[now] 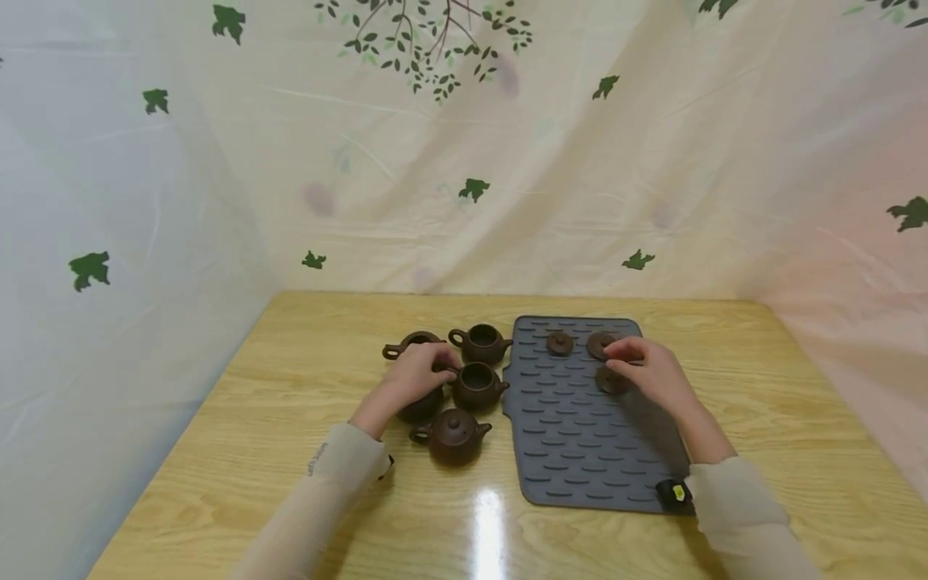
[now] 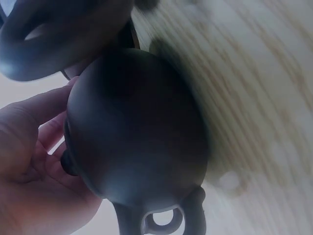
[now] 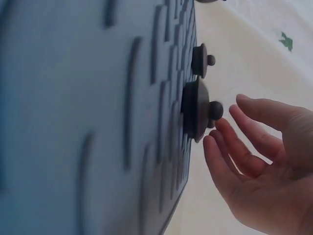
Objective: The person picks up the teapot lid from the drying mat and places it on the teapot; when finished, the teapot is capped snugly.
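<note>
My left hand point(image 1: 419, 375) pinches the handle of a dark brown lidless teapot point(image 1: 478, 400) in the middle of a close group. In the left wrist view, a lidded teapot point(image 2: 139, 132) fills the foreground, and the fingers reach past it, their tips hidden. Over the grey mat, my right hand point(image 1: 652, 372) has thumb and fingers apart close to a small brown lid point(image 1: 610, 381). In the right wrist view, the fingertips surround a lid's knob point(image 3: 215, 110) with a gap showing. Another lid point(image 1: 598, 346) lies just behind, partly covered by the fingers.
A third lid point(image 1: 560, 344) lies farther left on the ridged grey mat point(image 1: 573, 451). Around the left hand stand a lidded teapot point(image 1: 454, 441) in front, a lidless one point(image 1: 482, 346) behind, and another pot point(image 1: 420, 338) at back left. A patterned curtain point(image 1: 449, 234) encloses the wooden table point(image 1: 239, 435).
</note>
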